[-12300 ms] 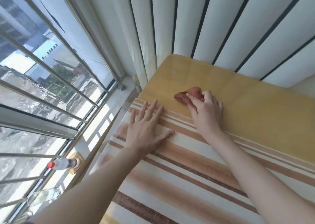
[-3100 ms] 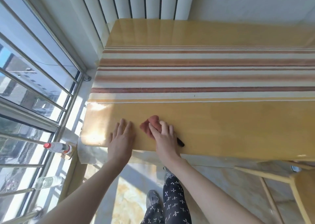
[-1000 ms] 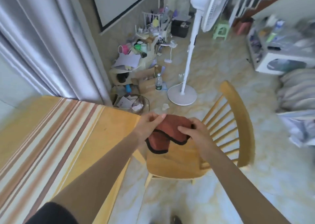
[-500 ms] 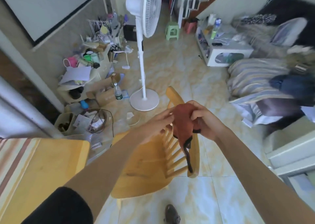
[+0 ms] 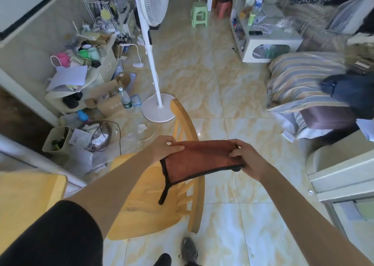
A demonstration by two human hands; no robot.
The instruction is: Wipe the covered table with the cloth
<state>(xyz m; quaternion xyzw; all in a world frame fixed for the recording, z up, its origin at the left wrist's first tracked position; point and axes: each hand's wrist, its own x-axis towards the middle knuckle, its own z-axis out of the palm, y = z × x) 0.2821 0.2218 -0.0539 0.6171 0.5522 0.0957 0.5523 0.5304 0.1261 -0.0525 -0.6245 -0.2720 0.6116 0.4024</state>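
A rust-red cloth (image 5: 199, 160) with a black hem is stretched flat in the air between both hands, above a yellow wooden chair (image 5: 159, 197). My left hand (image 5: 164, 148) pinches its left top corner. My right hand (image 5: 245, 157) pinches its right edge. One black-edged corner hangs down. Only a yellow corner of the covered table (image 5: 26, 201) shows at the lower left, well away from the cloth.
A white standing fan (image 5: 156, 63) stands beyond the chair. Boxes, bags and a bottle (image 5: 125, 99) clutter the left wall. A low white cabinet (image 5: 263, 41), striped bedding (image 5: 303, 83) and a green stool (image 5: 199, 13) lie to the right. My shoe (image 5: 188, 250) is on the tiled floor.
I turned away from the table toward the room. The cloth, bunched between my hands half a second ago, is now spread out wide between them.
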